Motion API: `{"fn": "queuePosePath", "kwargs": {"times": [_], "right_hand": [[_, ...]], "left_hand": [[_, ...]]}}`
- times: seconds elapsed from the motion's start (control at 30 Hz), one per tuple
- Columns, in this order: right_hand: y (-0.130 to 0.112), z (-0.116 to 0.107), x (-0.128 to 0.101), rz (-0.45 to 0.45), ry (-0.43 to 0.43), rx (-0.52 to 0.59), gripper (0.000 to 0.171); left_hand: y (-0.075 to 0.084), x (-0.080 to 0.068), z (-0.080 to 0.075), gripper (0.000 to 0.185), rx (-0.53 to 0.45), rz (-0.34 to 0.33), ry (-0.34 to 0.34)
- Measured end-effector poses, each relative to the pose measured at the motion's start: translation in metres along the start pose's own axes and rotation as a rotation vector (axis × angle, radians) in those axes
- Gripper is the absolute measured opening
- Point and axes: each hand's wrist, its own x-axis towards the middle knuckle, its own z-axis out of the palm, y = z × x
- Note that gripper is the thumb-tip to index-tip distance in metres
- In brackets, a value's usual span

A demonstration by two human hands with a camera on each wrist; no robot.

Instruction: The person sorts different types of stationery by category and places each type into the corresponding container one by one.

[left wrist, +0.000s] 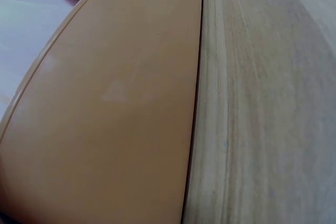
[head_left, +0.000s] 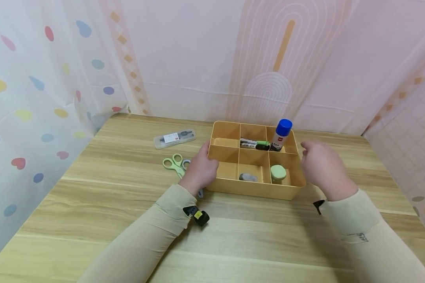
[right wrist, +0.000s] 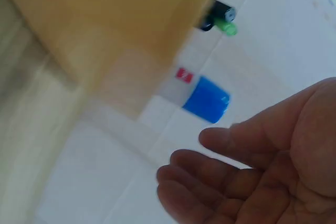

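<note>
1. Yellow box with small compartments, sitting on the wooden worktop, near the back wall.
2. Left hand resting against the box's left side, fingers on its rim, grip loose.
3. Right hand just beside the box's right side, grip wide, holding nothing.
4. Inside the box: blue-capped bottle, markers, green round thing.
5. Green scissors and clear case lying left of the box.
</note>
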Motion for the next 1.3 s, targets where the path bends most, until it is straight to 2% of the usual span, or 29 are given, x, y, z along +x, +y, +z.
{"fn": "queuePosePath", "kwargs": {"times": [0.07, 0.23, 0.37, 0.77, 1.07, 1.3], "right_hand": [[0.007, 0.004, -0.001, 0.018, -0.023, 0.008, 0.049], [0.017, 0.015, -0.001, 0.105, -0.155, 0.066, 0.061], [0.021, 0.024, -0.001, 0.111, -0.2, 0.095, 0.065], [0.024, 0.034, 0.001, 0.097, -0.242, 0.162, 0.045], [0.021, 0.038, 0.004, 0.078, -0.252, 0.18, 0.04], [0.021, 0.042, 0.003, 0.105, -0.272, 0.208, 0.042]], "left_hand": [[0.0, 0.0, 0.0, 0.073, -0.001, 0.0, 0.002], [0.002, 0.001, 0.0, 0.074, -0.009, -0.005, -0.002], [0.004, 0.0, 0.0, 0.073, -0.002, -0.001, 0.001], [0.008, -0.001, -0.001, 0.074, 0.0, -0.009, 0.0], [0.007, -0.002, -0.003, 0.073, 0.001, -0.026, -0.005], [0.004, 0.0, -0.008, 0.073, 0.114, -0.014, -0.069]]}}
